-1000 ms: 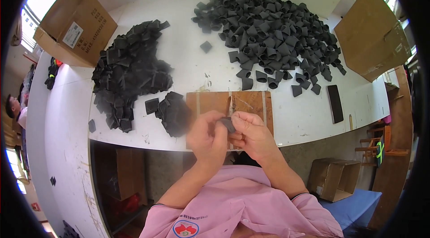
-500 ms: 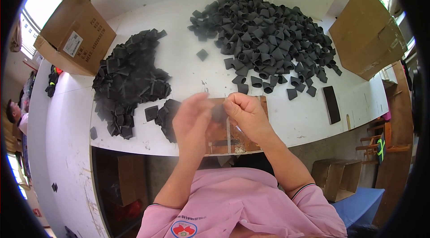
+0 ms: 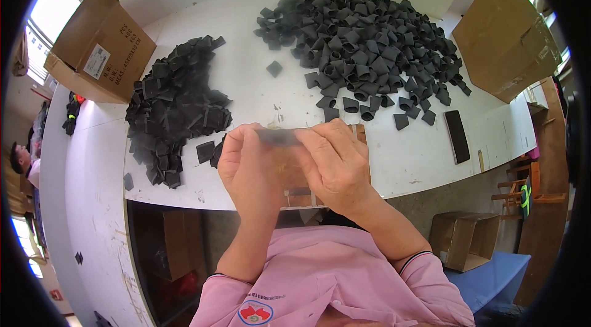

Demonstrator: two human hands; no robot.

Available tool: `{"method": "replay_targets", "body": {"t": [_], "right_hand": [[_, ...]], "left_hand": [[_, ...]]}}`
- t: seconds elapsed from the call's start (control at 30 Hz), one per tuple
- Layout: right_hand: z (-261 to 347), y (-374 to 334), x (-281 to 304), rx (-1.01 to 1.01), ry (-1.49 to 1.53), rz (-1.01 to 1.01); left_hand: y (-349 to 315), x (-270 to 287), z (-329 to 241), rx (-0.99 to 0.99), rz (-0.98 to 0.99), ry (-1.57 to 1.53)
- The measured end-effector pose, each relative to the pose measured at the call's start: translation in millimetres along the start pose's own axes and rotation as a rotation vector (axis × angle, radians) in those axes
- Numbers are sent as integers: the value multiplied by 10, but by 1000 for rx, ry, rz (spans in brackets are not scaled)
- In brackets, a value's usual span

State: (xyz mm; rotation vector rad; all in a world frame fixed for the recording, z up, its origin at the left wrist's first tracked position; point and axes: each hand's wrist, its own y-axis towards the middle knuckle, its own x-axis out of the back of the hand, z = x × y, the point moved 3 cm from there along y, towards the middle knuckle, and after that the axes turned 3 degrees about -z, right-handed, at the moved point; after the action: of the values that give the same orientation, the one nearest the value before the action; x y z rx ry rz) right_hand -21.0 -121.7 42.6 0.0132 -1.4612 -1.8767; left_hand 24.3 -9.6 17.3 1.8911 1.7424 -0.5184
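Observation:
A small dark grey piece of soft sheet material (image 3: 277,137) is stretched level between my two hands over the front of the table. My left hand (image 3: 245,164) pinches its left end, and my right hand (image 3: 338,164) grips its right end with thumb and fingers. The piece is a little blurred. Beneath my hands lies a brown, worn board (image 3: 295,196), mostly hidden by them. Left of my left hand is a heap of flat dark grey pieces (image 3: 178,93). Farther off, a large pile of similar pieces curled into open tubes (image 3: 375,44) spreads over the table.
Cardboard boxes stand at the back left (image 3: 101,50) and back right (image 3: 508,38) of the white table (image 3: 246,81). A black phone (image 3: 457,136) lies at the right. An open carton (image 3: 465,241) sits below the table at the right. Another person (image 3: 23,161) shows at the far left.
My hands have moved from a blurred, raised pose to both gripping the dark grey piece by its ends. My left hand has shifted left and stretches it level.

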Motion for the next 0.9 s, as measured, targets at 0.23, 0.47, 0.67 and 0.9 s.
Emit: {"method": "replay_targets", "body": {"t": [0.23,0.47,0.67,0.9], "right_hand": [[-122,-95,-89,-7,111,18],[-222,46,5,-149,297,162],[-249,94,-19,-50,266,270],[-213,-96,-94,-54,217,108]], "left_hand": [[-108,29,25,23,23,22],[8,8,-83,-200,179,354],[35,134,-27,-141,180,346],[58,62,-64,-282,276,600]]}}
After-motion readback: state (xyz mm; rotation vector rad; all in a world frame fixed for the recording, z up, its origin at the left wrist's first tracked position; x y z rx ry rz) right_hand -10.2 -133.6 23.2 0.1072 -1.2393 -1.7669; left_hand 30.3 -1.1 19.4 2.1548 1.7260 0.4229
